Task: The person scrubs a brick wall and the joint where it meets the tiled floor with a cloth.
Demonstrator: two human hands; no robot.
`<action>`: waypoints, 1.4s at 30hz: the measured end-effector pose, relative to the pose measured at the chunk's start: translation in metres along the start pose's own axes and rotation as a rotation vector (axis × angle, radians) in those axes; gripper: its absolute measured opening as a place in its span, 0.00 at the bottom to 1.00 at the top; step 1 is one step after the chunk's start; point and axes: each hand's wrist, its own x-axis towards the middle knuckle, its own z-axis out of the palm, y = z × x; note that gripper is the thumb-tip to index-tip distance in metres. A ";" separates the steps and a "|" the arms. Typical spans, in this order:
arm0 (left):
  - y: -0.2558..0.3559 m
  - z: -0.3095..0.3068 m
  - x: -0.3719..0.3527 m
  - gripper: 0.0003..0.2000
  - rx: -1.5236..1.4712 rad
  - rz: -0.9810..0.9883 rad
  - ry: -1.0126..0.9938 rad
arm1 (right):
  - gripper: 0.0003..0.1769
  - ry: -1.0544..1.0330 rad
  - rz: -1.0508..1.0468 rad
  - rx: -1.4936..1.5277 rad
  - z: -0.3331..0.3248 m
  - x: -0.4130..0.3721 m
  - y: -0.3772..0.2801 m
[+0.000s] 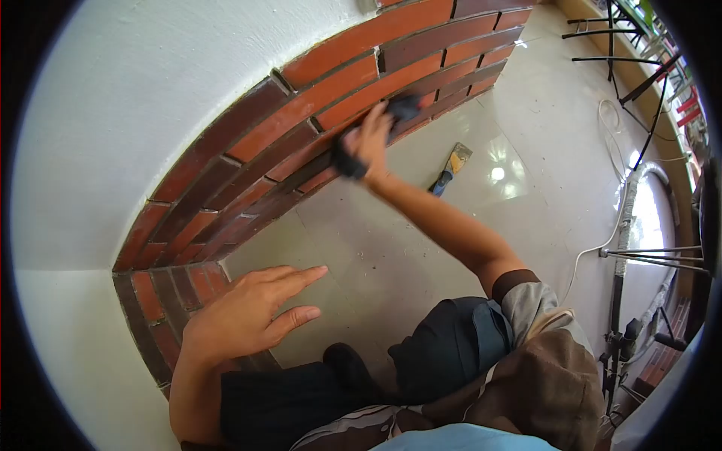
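Note:
My right hand is at the brick wall, fingers wrapped round a dark tool. Motion smears both, so I cannot tell the tool's kind. One dark end shows past the fingers, and another dark part sits by the wrist. The wall has glossy red and dark brown bricks with grooves between them. My left hand hovers empty near the wall's corner, its fingers stretched forward and the thumb apart. A scraper with a blue and black handle and a stained blade lies on the floor beyond my right forearm.
Grey tiles cover the floor, with small bits of debris. A pale cable runs along the right. Black metal legs stand at the upper right, and a metal frame with a round mirror-like surface is at the right.

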 end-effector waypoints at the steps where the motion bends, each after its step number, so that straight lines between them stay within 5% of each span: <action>1: -0.001 0.001 0.000 0.26 0.032 0.018 0.018 | 0.51 -0.281 -0.169 0.061 -0.048 -0.003 -0.052; 4: 0.000 0.003 -0.007 0.26 0.106 0.020 0.050 | 0.49 -0.306 -0.549 -0.034 -0.055 0.041 -0.046; 6: 0.004 -0.002 -0.019 0.26 0.122 -0.025 0.053 | 0.49 -0.092 -0.527 -0.097 -0.055 0.104 -0.014; 9: 0.002 -0.013 -0.032 0.27 -0.038 -0.084 -0.006 | 0.51 0.298 -0.211 0.033 -0.080 0.172 -0.021; 12: 0.001 -0.012 -0.028 0.26 0.053 -0.010 0.072 | 0.46 0.114 -0.340 -0.097 -0.057 0.143 -0.056; 13: 0.002 -0.012 -0.023 0.26 0.056 0.009 0.060 | 0.44 -0.093 -0.388 -0.124 -0.047 0.112 -0.080; 15: 0.007 -0.006 -0.012 0.26 0.059 0.042 0.024 | 0.33 -0.994 -0.591 -0.062 -0.073 0.101 -0.160; 17: 0.005 0.003 -0.006 0.26 0.130 0.077 0.054 | 0.25 -0.448 -1.052 0.274 -0.003 0.049 -0.135; 19: 0.005 0.002 -0.010 0.26 0.139 0.081 0.067 | 0.19 -0.434 -1.070 0.245 0.000 0.065 -0.111; 21: 0.009 -0.003 -0.020 0.26 0.079 0.063 0.063 | 0.18 -1.133 -0.614 -0.319 -0.087 0.137 -0.139; 23: 0.004 -0.009 -0.032 0.26 0.053 0.042 0.092 | 0.18 -0.047 -0.708 -0.274 -0.077 0.138 -0.038; 24: 0.000 -0.012 -0.039 0.26 0.043 0.020 0.106 | 0.27 -0.027 -0.151 -0.364 -0.082 0.162 0.041; 25: -0.001 -0.016 -0.042 0.26 0.048 0.001 0.111 | 0.37 0.201 -0.169 -0.443 -0.088 0.176 0.072; 26: -0.005 -0.013 -0.043 0.25 0.035 0.004 0.151 | 0.47 0.192 -0.016 -0.434 -0.097 0.182 0.074; 29: -0.002 -0.011 -0.034 0.26 0.015 0.067 0.142 | 0.54 0.253 -0.199 -0.358 -0.084 0.167 0.027; 30: 0.001 -0.011 -0.027 0.26 0.001 0.092 0.113 | 0.57 0.088 -0.090 -0.097 -0.071 0.146 -0.007; 33: 0.010 -0.006 -0.008 0.26 0.075 0.092 0.058 | 0.43 -0.287 -0.550 -0.298 -0.055 0.091 -0.097; 36: 0.004 0.003 -0.001 0.26 0.139 0.164 0.104 | 0.37 -0.266 -0.851 -0.138 -0.068 0.117 -0.092; 37: 0.003 0.003 -0.002 0.26 0.165 0.173 0.123 | 0.32 -0.620 -0.481 0.118 -0.093 0.145 -0.071; 38: 0.009 -0.002 -0.006 0.26 0.107 0.079 0.065 | 0.30 -0.157 -0.572 -0.121 -0.098 0.166 -0.050; 39: 0.011 -0.005 -0.009 0.26 0.078 0.044 0.039 | 0.32 -0.228 -0.312 -0.578 -0.103 0.187 -0.019; 40: 0.011 -0.009 -0.013 0.25 0.047 0.011 0.008 | 0.37 -0.296 0.328 -0.157 -0.123 0.217 0.006; 42: 0.009 -0.014 -0.015 0.25 0.049 -0.011 -0.013 | 0.39 0.343 0.119 -0.941 -0.117 0.259 0.095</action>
